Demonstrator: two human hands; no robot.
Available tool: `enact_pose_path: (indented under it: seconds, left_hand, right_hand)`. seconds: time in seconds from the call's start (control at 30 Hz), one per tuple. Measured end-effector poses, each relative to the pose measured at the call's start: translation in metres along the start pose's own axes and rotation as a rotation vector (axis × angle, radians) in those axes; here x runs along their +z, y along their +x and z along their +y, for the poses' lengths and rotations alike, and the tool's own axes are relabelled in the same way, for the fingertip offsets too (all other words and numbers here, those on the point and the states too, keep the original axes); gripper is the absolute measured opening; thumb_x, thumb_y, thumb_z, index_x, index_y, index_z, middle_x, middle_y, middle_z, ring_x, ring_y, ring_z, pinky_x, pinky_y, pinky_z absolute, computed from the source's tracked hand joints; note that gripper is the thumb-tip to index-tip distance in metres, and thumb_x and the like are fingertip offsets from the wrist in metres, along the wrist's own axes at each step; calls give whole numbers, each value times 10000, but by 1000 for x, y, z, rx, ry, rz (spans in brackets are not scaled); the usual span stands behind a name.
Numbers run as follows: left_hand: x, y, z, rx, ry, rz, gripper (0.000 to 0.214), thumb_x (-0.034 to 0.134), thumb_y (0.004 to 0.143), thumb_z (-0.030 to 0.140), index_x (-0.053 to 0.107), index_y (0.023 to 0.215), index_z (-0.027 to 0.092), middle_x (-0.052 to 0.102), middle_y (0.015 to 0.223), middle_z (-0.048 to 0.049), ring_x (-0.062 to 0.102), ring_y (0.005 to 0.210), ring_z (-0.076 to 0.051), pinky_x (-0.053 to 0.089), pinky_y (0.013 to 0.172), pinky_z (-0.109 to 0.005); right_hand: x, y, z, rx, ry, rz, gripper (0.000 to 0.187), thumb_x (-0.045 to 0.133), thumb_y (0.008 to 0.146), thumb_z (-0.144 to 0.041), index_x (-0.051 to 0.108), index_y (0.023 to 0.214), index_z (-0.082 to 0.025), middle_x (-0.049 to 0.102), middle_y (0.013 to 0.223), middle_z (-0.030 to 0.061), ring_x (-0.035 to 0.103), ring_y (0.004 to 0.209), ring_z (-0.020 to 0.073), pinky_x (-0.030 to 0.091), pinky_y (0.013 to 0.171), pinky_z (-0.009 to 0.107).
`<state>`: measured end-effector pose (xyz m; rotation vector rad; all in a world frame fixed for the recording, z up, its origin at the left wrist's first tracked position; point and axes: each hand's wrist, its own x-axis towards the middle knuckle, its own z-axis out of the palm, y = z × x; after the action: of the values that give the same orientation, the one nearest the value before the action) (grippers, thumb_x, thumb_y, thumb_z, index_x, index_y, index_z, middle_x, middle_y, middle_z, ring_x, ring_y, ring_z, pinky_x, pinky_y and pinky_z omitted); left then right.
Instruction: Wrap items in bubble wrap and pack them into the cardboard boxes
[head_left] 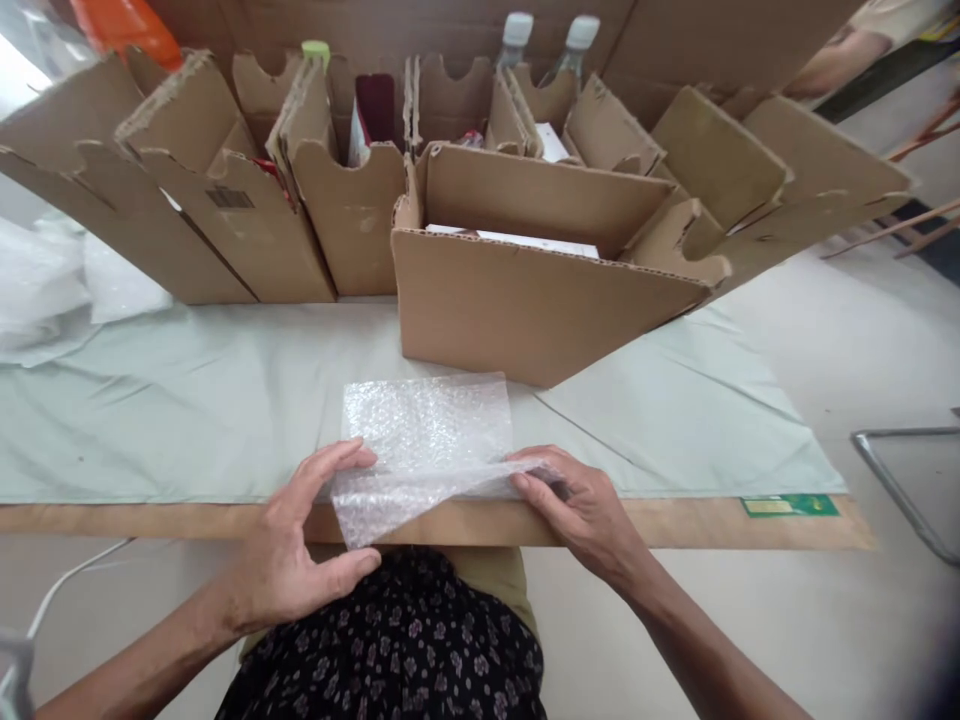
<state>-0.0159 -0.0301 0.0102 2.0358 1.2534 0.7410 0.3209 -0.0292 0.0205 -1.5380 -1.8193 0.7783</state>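
Observation:
A clear bubble wrap bag lies at the front of the cloth-covered table, its near part lifted and hanging past the table edge. My right hand pinches the right corner of that lifted part between thumb and fingers. At the left side, my left hand is open, thumb and fingers spread apart around the wrap's left edge. Its fingertips rest on or just above the wrap; I cannot tell which. Behind the wrap stands a cardboard box with a flat white item inside.
A row of cardboard holders lines the back, with two white-capped bottles behind. More bubble wrap is piled at the left. A green packet lies at the table's front right edge. Part of another person shows at upper right.

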Motion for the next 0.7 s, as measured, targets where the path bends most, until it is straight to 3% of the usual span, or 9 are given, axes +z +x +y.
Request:
enact_pose_path:
  seconds: [0.07,0.13,0.2,0.33,0.43,0.5,0.6,0.7]
  left_hand:
    - [-2,-1,5,-1,-3,-12,887,726,874,399,295,1640,276,622,1490,-141,605,1388,-340,518,1170,-572]
    - [-1,0,9,54,50,38,875,741,875,374,313,1631,270,630,1479,-142,580,1414,-347,479,1201,-603]
    - [2,6,11,141,108,124,705,734,900,284,446,1543,264,717,1340,-114,641,1343,-318,462,1211,-617]
    - [7,22,10,204,95,228,171,648,968,157,688,1111,242,796,979,-14,777,976,-200,559,1130,-530]
    - [8,28,6,126,111,224,67,642,983,219,708,977,228,801,939,-13,775,907,-206,585,1080,-525]
    - [9,28,3,112,163,224,71,650,974,242,702,930,222,789,907,-14,763,872,-213,578,1065,-540]
    - [12,26,-1,126,278,250,62,661,965,265,701,975,218,768,907,-25,739,868,-224,576,1041,-527]
    - [15,26,-5,138,371,282,241,661,977,297,683,1206,222,767,1002,-51,727,931,-241,585,1027,-500]
  right_hand:
    - [1,3,-1,42,7,7,204,600,990,-339,739,883,-234,775,840,14,724,759,181,589,721,295]
    - [3,4,-2,59,7,30,219,603,986,-346,721,840,-233,758,783,6,708,721,180,582,704,296]
    - [5,5,-3,45,0,66,217,613,977,-349,716,824,-235,757,772,5,704,718,182,579,700,298]
    - [10,2,-4,-52,-1,126,174,644,968,-353,734,867,-244,772,821,2,710,730,168,581,701,277]
    - [13,-2,-2,-65,11,160,143,675,959,-369,725,950,-235,778,867,11,716,732,160,587,692,264]
    - [18,-2,1,-32,29,169,184,675,961,-387,706,1041,-224,736,774,-9,686,661,147,582,661,259]
    - [27,0,6,6,25,196,298,657,970,-390,665,1206,-208,636,652,-58,615,580,128,569,649,256]
    - [33,2,8,-5,-31,248,381,640,971,-376,635,1312,-205,631,676,-54,617,622,133,578,707,270]
